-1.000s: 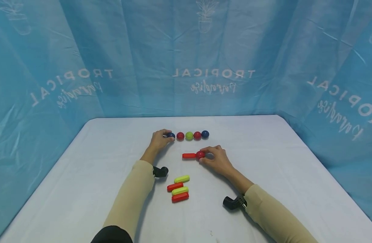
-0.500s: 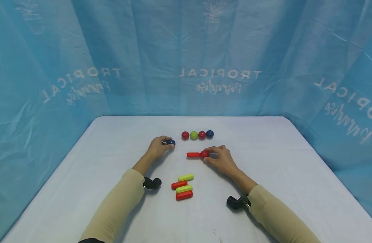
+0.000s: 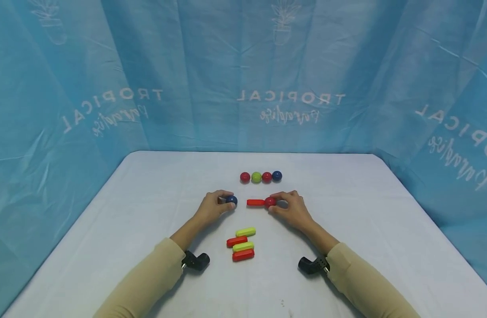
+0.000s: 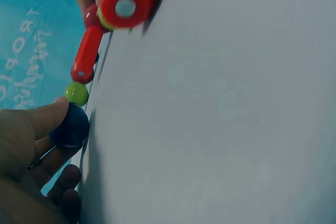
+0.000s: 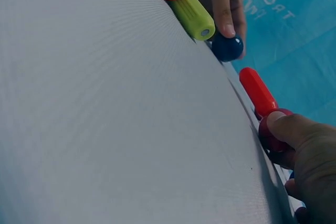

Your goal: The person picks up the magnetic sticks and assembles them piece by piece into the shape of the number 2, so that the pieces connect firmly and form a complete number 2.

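My left hand (image 3: pixel 213 208) pinches a blue ball (image 3: pixel 232 201) between thumb and fingers, just left of a red stick (image 3: pixel 255 202). A gap separates the ball from the stick's left end. A red ball (image 3: pixel 269 202) touches the stick's right end, and my right hand (image 3: pixel 292 212) grips that ball. In the left wrist view the blue ball (image 4: pixel 72 125) sits against the thumb and fingers of my left hand (image 4: pixel 31 145). The right wrist view shows the red stick (image 5: pixel 257 89) pointing away from the red ball (image 5: pixel 274 130) under my right thumb.
Behind the hands stand a red ball (image 3: pixel 245 177), a green ball (image 3: pixel 256 177), another red ball (image 3: pixel 266 177) and a blue ball (image 3: pixel 277 176) in a row. Nearer lie several sticks, among them a yellow-green one (image 3: pixel 245 232) and a red one (image 3: pixel 243 255), on the white table (image 3: pixel 267 291).
My left hand has carried the blue ball from the left end of the row toward the front, level with the red stick. My right hand keeps its grip on the red ball.
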`<move>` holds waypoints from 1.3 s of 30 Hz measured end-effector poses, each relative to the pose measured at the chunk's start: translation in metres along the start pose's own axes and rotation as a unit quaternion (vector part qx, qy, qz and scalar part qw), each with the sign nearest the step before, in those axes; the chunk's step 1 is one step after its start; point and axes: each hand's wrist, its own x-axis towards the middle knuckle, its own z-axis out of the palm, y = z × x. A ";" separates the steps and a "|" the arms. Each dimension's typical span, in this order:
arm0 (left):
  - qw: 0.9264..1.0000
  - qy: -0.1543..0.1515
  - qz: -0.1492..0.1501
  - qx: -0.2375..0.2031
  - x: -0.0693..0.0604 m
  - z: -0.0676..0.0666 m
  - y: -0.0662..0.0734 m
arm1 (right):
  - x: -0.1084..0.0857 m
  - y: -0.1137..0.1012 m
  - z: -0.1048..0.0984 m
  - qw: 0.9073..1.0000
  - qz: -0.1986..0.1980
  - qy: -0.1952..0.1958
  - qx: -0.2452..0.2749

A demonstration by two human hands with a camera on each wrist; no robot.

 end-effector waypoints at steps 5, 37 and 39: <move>1.000 0.000 0.014 -0.004 -0.002 0.010 0.006 | 0.000 0.001 0.001 1.000 -0.005 0.002 -0.001; 1.000 -0.012 0.017 -0.009 -0.003 0.019 0.015 | 0.000 -0.002 0.000 1.000 -0.010 0.002 -0.007; 1.000 -0.012 0.019 -0.009 -0.002 0.019 0.015 | -0.001 -0.002 -0.003 1.000 -0.012 0.009 -0.002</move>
